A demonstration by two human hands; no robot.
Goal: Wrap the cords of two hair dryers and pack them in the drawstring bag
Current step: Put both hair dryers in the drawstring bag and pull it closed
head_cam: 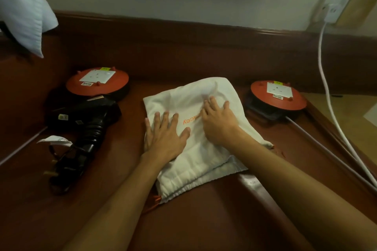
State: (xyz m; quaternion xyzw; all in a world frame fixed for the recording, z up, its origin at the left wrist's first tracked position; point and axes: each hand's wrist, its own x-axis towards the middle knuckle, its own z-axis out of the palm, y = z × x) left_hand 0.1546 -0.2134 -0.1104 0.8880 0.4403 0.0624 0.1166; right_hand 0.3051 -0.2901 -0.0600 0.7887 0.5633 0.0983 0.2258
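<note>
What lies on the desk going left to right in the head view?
Black hair dryer with its bundled cord → left hand flat on the white drawstring bag → right hand on the same bag → right-side orange cord reel → white cable.

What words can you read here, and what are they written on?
"cey": the end of an orange word on the white drawstring bag, upside down; the right hand hides the rest.
Labels on both red cord reels: too blurred.
Stickers and tag on the black hair dryer: too small.
</note>
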